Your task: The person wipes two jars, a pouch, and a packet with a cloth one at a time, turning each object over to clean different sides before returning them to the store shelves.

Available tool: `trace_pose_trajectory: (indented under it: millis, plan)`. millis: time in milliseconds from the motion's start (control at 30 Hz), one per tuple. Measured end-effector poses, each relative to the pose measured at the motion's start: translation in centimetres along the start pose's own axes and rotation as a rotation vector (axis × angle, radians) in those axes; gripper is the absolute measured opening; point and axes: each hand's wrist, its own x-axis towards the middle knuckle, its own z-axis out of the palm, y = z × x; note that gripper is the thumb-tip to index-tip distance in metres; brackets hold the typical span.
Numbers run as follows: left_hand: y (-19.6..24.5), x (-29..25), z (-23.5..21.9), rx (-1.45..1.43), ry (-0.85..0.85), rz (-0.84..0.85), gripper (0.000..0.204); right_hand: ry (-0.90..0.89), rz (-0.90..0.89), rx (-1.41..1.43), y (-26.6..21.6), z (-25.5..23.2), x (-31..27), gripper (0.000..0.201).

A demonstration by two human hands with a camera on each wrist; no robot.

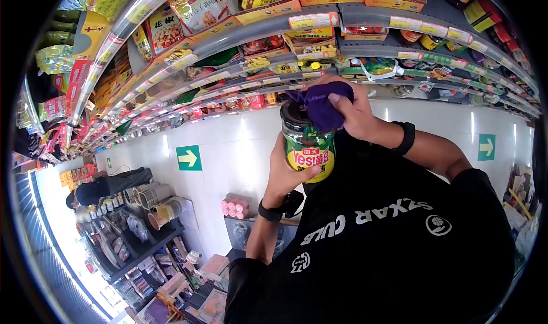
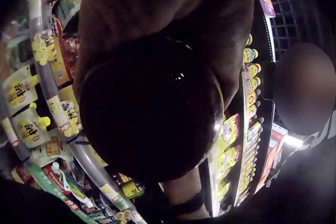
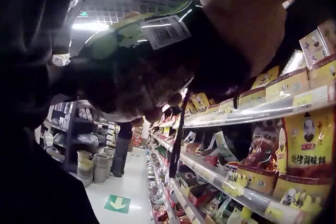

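My left hand point(image 1: 283, 173) grips a glass jar of soybean paste point(image 1: 311, 157) with a green and yellow label, held up in front of my chest. A purple cloth point(image 1: 330, 104) lies against the jar's dark lid point(image 1: 294, 116), bunched under my right hand point(image 1: 358, 114), whose thumb and fingers pinch it. In the left wrist view the jar's dark round base point(image 2: 149, 124) fills the middle, with the left hand point(image 2: 163, 6) around it. The right wrist view shows the jar's side with a white barcode label point(image 3: 164, 32), and the right hand point(image 3: 241, 16) above it.
Store shelves point(image 1: 319, 19) full of seasoning packets and bottles run close in front of me. A pale tiled floor with a green arrow sign point(image 1: 189, 158) lies beneath. Far left, a person point(image 1: 108, 187) stands near a display rack with stacked buckets point(image 1: 149, 197).
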Motion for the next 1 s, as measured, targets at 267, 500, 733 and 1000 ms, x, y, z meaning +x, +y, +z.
trace_pose_trajectory:
  millis: [267, 500, 733, 1000]
  plan:
    - [0.2, 0.3, 0.6, -0.057, 0.164, 0.036, 0.079, -0.089, 0.208, 0.331, 0.3, 0.2, -1.4, 0.042]
    - [0.2, 0.8, -2.4, -0.085, 0.144, 0.125, 0.078, -0.207, 0.181, 0.195, 1.4, 2.6, -1.2, 0.072]
    - [0.6, 0.5, -8.9, -0.089, -0.03, 0.1, 0.078, -0.178, 0.472, 0.137, 2.7, 5.7, 0.4, 0.063]
    - [1.4, -0.4, -13.9, -0.036, -0.029, 0.072, 0.073, 0.181, 0.732, 0.336, 6.7, 11.7, 0.5, 0.064]
